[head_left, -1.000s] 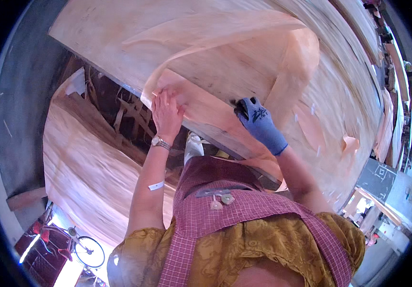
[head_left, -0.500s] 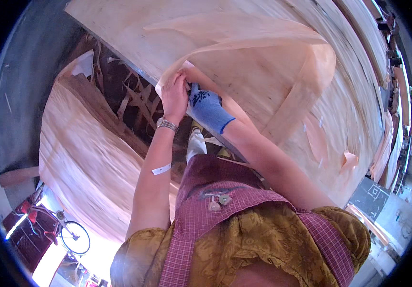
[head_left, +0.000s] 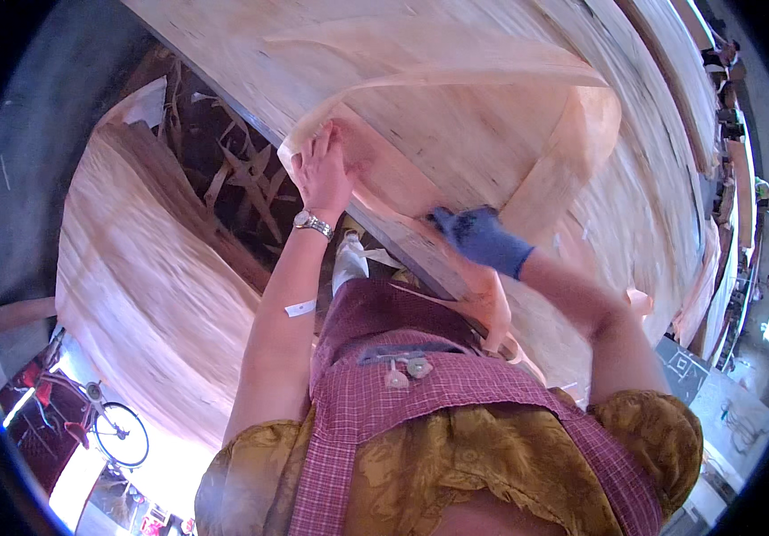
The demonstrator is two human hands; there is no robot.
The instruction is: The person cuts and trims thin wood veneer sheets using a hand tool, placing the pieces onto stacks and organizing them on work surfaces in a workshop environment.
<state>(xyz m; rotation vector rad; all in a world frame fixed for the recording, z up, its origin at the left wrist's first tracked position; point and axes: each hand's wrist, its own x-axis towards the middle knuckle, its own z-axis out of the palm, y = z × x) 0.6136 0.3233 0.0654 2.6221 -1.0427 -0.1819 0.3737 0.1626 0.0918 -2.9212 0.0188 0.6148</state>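
Space has widened: gloved right hand [head_left: 483, 239], curled, has moved to four o'clock of bare left hand [head_left: 324, 174]; whether it grips something, I cannot tell. Left hand, loosely spread, rests on pinkish veneer strip [head_left: 386, 170], apparently steadying it alone.

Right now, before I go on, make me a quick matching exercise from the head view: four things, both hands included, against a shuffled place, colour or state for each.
Things:
1. left hand
2. right hand
3. wristwatch
4. bicycle

Places, colours and states:
A. at the lower left of the picture, away from the work
B. silver-coloured, with a round face
C. bare, laid on a thin pinkish wood sheet
D. covered by a blue glove

Right pairs: 1-C, 2-D, 3-B, 4-A.
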